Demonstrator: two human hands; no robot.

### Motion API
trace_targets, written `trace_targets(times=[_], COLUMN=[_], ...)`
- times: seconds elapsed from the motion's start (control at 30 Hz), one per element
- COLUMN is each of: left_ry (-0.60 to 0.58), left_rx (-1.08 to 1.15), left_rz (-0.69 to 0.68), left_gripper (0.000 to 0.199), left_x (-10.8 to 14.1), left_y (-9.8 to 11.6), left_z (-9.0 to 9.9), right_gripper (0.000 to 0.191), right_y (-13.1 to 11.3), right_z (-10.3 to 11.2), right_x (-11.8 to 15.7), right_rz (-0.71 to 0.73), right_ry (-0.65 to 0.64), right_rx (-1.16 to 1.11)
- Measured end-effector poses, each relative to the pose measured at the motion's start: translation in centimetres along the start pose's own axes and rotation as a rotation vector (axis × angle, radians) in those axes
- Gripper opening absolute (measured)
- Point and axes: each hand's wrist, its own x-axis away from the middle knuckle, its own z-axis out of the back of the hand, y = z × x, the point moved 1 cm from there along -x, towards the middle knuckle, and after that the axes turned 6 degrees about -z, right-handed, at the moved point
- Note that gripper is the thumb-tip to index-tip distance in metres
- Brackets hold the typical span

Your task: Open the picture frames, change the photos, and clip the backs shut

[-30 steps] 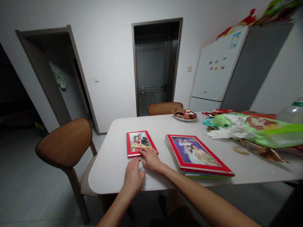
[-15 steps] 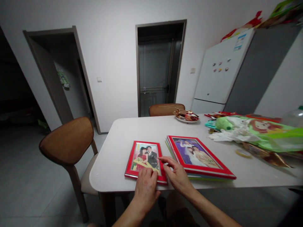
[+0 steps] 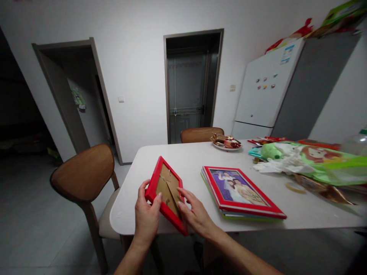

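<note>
A small red picture frame (image 3: 155, 176) is raised above the near edge of the white table, tilted, its brown backing towards me. My left hand (image 3: 146, 212) grips its left lower side, thumb on the red rim. On its right side my right hand (image 3: 196, 214) has its fingers on the rim and backing. The photo side is hidden. To the right, a larger red frame (image 3: 239, 208) lies face up on a stack with green and grey edges, showing a picture of people in light clothes.
The white table (image 3: 126, 202) has a plate (image 3: 226, 147) with wrapped items at its far edge. Green and white bags (image 3: 329, 164) and a tape roll (image 3: 295, 188) lie on the right. Wooden chairs stand left (image 3: 83, 172) and behind (image 3: 200, 134).
The small frame, which lay face up on the table, is now lifted and turned to show its back. My left hand has moved left and taken hold of its side.
</note>
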Motion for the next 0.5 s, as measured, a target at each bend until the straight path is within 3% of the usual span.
trace_targets(times=[0.1, 0.27, 0.5], left_ry=[-0.067, -0.168, -0.377], left_rx=[0.046, -0.193, -0.616], left_rz=[0.098, 0.130, -0.051], left_gripper=[0.044, 0.049, 0.038], left_x=[1.0, 3.2, 5.2], left_y=[-1.8, -4.8, -4.8], left_z=[0.7, 2.3, 3.8], right_gripper=[0.047, 0.041, 0.031], right_y=[0.3, 1.4, 1.2], right_z=[-1.4, -1.2, -1.0], right_x=[0.3, 0.9, 1.1], right_rz=[0.002, -0.004, 0.116], right_ry=[-0.075, -0.144, -0.241], right_rx=[0.129, 0.278, 0.380])
